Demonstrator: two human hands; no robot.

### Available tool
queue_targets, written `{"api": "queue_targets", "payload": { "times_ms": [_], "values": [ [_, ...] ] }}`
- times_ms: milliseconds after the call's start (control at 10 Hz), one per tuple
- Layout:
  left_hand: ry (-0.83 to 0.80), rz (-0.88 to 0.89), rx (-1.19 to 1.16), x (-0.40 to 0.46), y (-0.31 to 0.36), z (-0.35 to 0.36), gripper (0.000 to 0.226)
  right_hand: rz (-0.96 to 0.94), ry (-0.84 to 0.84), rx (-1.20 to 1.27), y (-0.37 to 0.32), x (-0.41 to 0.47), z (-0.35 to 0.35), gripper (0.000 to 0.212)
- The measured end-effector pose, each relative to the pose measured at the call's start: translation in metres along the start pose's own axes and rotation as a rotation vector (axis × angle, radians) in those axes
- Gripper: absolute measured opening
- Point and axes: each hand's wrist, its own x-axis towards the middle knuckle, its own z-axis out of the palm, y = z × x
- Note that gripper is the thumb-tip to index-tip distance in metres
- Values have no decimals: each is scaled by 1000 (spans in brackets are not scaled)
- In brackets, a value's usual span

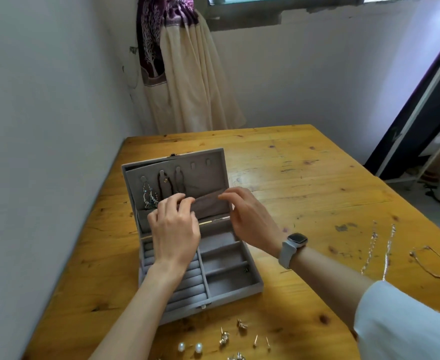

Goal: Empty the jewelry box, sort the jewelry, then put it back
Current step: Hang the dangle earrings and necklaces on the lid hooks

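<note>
Necklace [150,196] ends (behind fingers [181,201])

**Velvet, varnished pine, bright metal**

Jewelry box [229,279] lined in matt grey velvety cloth. Table [304,172] of knotty yellow wood, glossy varnish scuffed dark in spots. Chains [389,245] of glinting metal; pearl earrings [190,348] smooth, lustrous. Watch [297,239] glassy-faced on matt grey strap.
</note>
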Motion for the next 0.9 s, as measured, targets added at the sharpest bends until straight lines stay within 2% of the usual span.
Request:
{"api": "queue_targets", "payload": {
  "times_ms": [100,200,300,400,500,600,700,800,900],
  "values": [
    [-69,43,-139,-7,45,3,28,124,42,22,26,-37,-32,36],
    [-214,85,-247,-16,89,14,33,240,53,-45,54,-68,-60,32],
    [-472,147,-317,-34,148,42,42,444,26,-177,99,-109,-98,27],
    [-666,175,-222,-47,181,65,46,555,-16,-274,128,-135,-122,25],
    [-732,138,-80,-63,196,93,48,694,-105,-370,156,-153,-140,26],
    [-650,130,-33,-72,196,105,49,770,-166,-404,175,-151,-143,32],
    [-623,135,-35,-73,195,107,48,782,-227,-416,184,-145,-142,32],
    [-599,129,-33,-74,195,108,47,808,-211,-388,188,-138,-142,17],
    [-589,127,-28,-75,196,107,48,759,-235,-422,187,-136,-141,14]
  ]
}}
